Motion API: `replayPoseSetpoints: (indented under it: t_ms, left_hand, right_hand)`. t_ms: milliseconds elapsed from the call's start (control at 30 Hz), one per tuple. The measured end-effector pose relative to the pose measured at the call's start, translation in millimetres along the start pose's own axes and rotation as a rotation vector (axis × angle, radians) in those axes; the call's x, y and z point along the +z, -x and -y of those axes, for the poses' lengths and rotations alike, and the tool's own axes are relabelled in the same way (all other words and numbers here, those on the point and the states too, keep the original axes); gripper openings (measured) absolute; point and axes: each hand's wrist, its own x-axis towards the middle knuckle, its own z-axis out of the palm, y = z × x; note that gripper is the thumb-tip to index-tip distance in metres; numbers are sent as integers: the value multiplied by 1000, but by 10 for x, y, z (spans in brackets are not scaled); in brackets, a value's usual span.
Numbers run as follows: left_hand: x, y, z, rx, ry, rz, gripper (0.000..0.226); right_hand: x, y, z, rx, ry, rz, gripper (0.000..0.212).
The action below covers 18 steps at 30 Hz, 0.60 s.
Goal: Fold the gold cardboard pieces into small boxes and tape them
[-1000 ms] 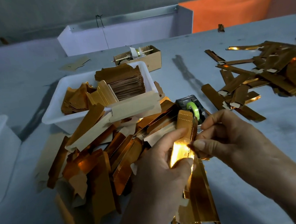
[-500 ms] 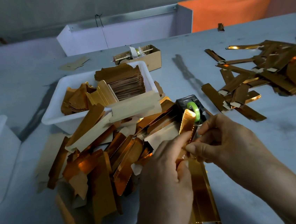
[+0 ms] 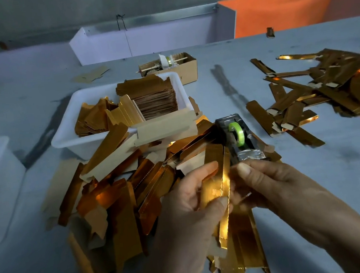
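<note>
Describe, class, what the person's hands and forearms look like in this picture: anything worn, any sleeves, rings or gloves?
Both are bare. The left hand and right hand wear no gloves, and no rings show on the fingers. No watch, strap or sleeve shows on either forearm as far as the frame edge. The nails in view are short and unpainted.

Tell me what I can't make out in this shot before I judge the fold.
Head view:
- Long gold cardboard piece: its middle is hidden by left hand and right hand, so seam and any tape can't be seen.
- Black tape dispenser with green roll: near end is covered by the piece.
- Gold pile at right: blurred, cut by the edge.
</note>
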Motion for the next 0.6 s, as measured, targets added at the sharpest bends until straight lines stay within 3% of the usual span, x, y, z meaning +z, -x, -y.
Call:
replayPoseSetpoints:
  t_ms: [200, 333, 433, 600]
  left_hand:
    - [17, 31, 42, 7, -46, -21, 57]
    - [101, 46, 97, 110, -293, -74, 67]
    - [171, 56, 106, 127, -373, -24, 78]
    - [88, -37, 61, -3, -386, 119, 75]
  right_hand:
    - [157, 13, -109, 87, -174, -62, 21]
    - [261, 24, -206, 150, -218, -172, 38]
    - [279, 34, -215, 196, -180, -235, 48]
    - [57, 35, 3, 160, -109, -383, 44]
